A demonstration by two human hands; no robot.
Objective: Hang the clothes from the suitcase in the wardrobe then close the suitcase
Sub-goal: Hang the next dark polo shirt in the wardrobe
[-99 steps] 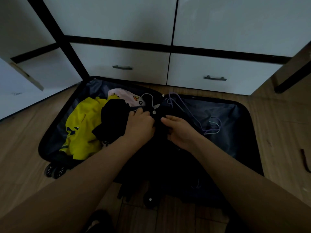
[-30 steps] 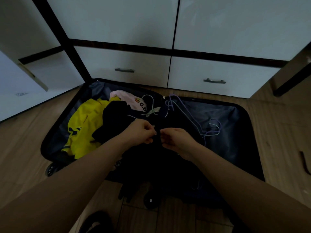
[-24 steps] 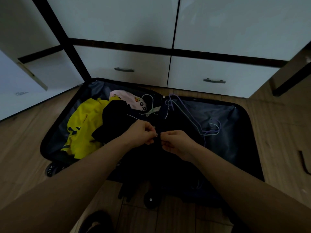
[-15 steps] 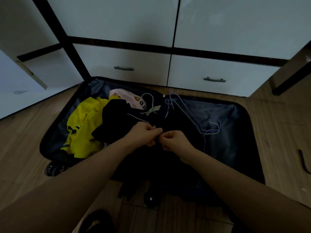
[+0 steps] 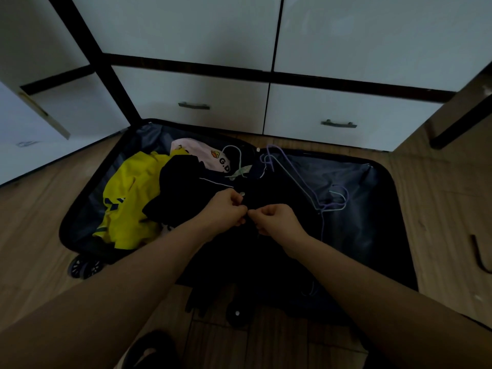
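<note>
An open dark suitcase (image 5: 383,209) lies flat on the wooden floor before the white wardrobe (image 5: 186,30). A dark buttoned shirt (image 5: 277,187) is spread across its middle. My left hand (image 5: 226,211) and my right hand (image 5: 277,219) meet over the shirt's front placket, both pinching the fabric at a small white button. A yellow garment (image 5: 127,195) and a pink printed garment (image 5: 199,153) lie in the left half. Thin purple and green hangers (image 5: 330,203) rest in the right half.
Two white drawers with metal handles (image 5: 338,123) stand just behind the suitcase. An open wardrobe door (image 5: 34,107) juts out at the left. Suitcase wheels (image 5: 85,266) stick out at the near left. A dark curved object (image 5: 479,257) lies on the floor at right.
Both hands have slid down the shirt's front toward me, from the collar area to a lower button, and have drawn closer together. The rest of the suitcase contents stay put.
</note>
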